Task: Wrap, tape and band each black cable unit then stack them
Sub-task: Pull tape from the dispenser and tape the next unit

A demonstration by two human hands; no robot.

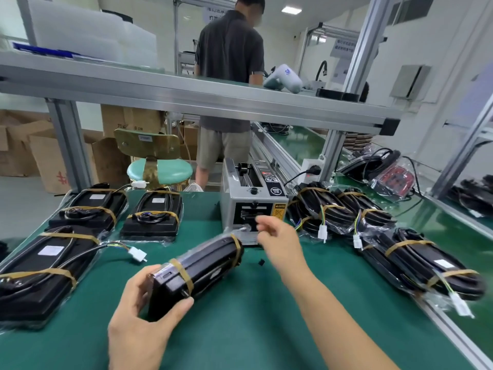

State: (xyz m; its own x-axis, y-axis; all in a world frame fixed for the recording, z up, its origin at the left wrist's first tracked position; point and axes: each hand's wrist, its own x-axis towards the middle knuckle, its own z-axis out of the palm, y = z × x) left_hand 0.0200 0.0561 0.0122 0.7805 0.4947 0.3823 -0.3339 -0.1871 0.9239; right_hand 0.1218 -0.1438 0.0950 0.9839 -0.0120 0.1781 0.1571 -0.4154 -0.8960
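Above the green mat (240, 329), left hand (138, 324) grips cable unit (197, 271); right hand (280, 241) reaches forward, fingers loosely curled.

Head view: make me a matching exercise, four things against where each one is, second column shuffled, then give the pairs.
Things
1. tape dispenser
2. stool
3. held cable unit
4. small black piece

Places
A. gripped at its near end by the left hand
B. loose on the green mat, below the right hand
C. on the floor beyond the bench's far edge
D. at the back of the mat, centre

Pairs: 1-D, 2-C, 3-A, 4-B
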